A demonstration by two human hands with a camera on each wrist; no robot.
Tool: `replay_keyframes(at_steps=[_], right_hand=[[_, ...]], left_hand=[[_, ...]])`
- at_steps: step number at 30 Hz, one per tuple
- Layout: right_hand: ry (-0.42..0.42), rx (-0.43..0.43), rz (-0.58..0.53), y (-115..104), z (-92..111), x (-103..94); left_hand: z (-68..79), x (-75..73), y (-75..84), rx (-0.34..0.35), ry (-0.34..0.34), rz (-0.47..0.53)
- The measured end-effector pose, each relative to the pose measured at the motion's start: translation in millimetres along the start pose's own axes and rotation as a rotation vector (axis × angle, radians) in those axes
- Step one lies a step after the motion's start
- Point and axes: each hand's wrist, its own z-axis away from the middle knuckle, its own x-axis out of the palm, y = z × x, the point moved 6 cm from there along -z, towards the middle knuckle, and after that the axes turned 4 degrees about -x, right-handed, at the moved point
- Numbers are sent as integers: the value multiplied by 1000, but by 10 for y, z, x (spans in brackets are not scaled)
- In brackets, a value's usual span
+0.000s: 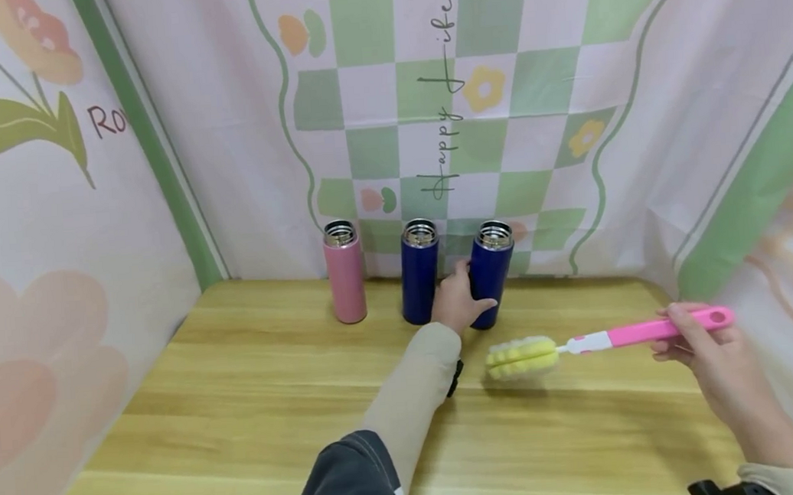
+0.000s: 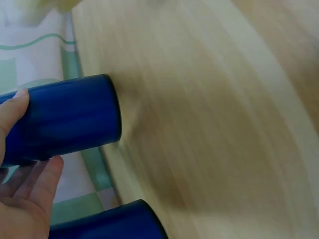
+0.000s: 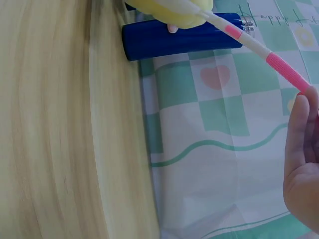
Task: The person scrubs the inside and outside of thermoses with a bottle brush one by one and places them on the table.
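Note:
Of two dark blue bottles, my left hand holds the right one, thumb on one side and fingers on the other. This bottle leans slightly, and its steel mouth is uncovered. I cannot tell whether its base touches the table. Just left of the hand stands the other blue bottle, upright and lidless. My right hand grips the pink handle of a bottle brush. Its yellow and white sponge head hovers over the table, in front of the held bottle. In the right wrist view the sponge head partly covers that bottle.
A pink lidless bottle stands upright at the left of the row. The wooden table ends just behind the bottles. Behind it hangs a green-and-white checked cloth, with more printed cloth on the left.

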Motion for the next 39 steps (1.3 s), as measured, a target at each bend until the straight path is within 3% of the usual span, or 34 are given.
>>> replay_keyframes(at_steps=[5, 10, 19, 30, 39], right_hand=[[53, 30, 17, -6, 5, -56], [87, 39, 32, -9, -1, -91], [139, 39, 5, -22, -2, -161], [173, -6, -34, -76, -8, -79], [164, -28, 34, -84, 0, -81]], left_hand=[[-29, 59, 39, -51, 40, -24], [-18, 72, 48, -70, 27, -38], [68, 27, -11, -10, -2, 43], [274, -103, -114, -21, -86, 117], [403, -140, -206, 29, -134, 154]])
